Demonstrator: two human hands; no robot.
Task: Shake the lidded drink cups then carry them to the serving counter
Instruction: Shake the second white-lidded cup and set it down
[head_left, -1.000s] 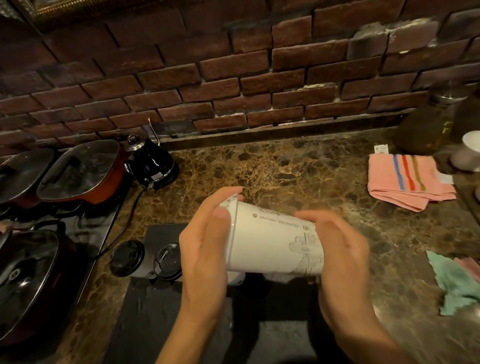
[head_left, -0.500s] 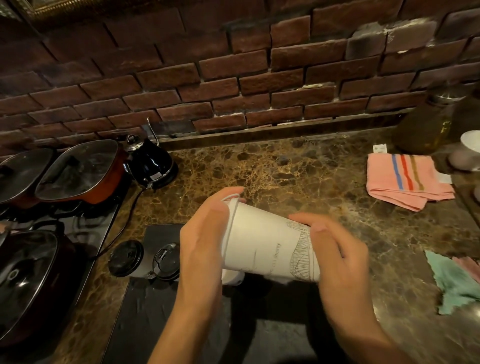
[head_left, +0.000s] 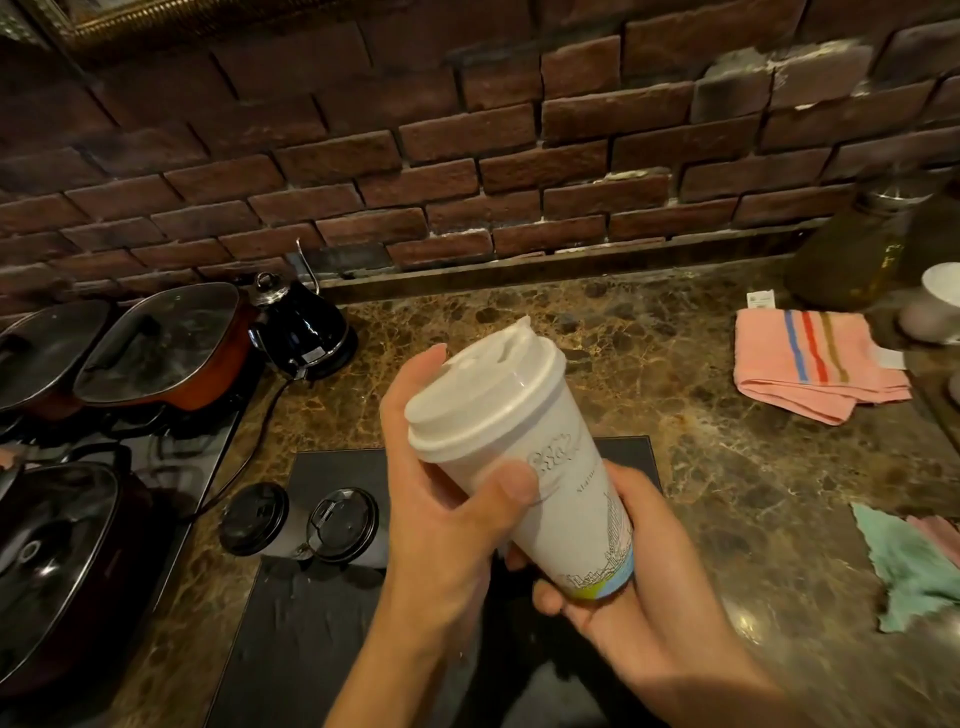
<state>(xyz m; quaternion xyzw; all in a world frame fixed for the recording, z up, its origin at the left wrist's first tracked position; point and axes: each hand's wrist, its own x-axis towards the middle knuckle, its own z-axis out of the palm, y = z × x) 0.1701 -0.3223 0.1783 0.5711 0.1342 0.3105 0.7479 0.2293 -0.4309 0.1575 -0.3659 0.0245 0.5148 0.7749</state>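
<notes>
The white paper cup (head_left: 561, 493) carried an embossed cursive logo just under its lid, too blurred to read. Below it ran a small printed word that seemed to begin "Sha", the rest unclear. A small white tag (head_left: 759, 300) at the corner of the pink striped towel (head_left: 815, 358) bore print too fine to make out.

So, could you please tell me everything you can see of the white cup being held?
The white paper cup is tall and tapered, with a white plastic sip lid pressed on. Fine line drawings and a colored band mark its lower wall. It is held in the air above the dark mat, tilted with the lid up and to the left. The left hand wraps it just under the lid; the right hand cradles its base.
</notes>
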